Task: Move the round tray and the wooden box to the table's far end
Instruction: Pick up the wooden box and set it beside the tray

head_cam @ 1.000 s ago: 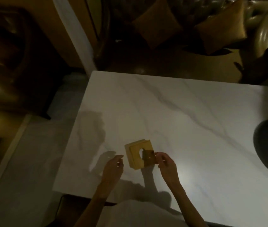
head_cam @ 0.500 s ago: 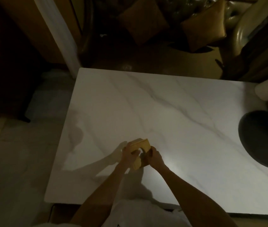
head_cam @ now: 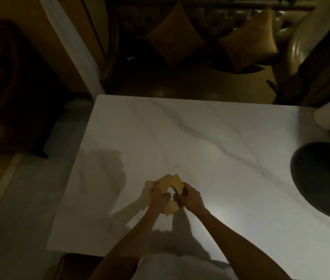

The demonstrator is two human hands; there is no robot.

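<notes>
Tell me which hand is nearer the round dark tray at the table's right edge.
Right. The right hand grips the wooden box's tray-facing side; the left hand holds the opposite side, farther from the round tray.

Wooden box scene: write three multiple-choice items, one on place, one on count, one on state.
1. Where is the round tray?
A. at the table's right edge
B. on the sofa
C. under the box

2. How many cushions lie on the sofa?
A. none
B. two
C. five

3. How is the wooden box held?
A. by no hand
B. between both hands
C. by one hand only

Answers:
1 A, the dark tray sits at the marble table's right edge.
2 B, cushions and.
3 B, left hand and right hand grip its sides.
</notes>
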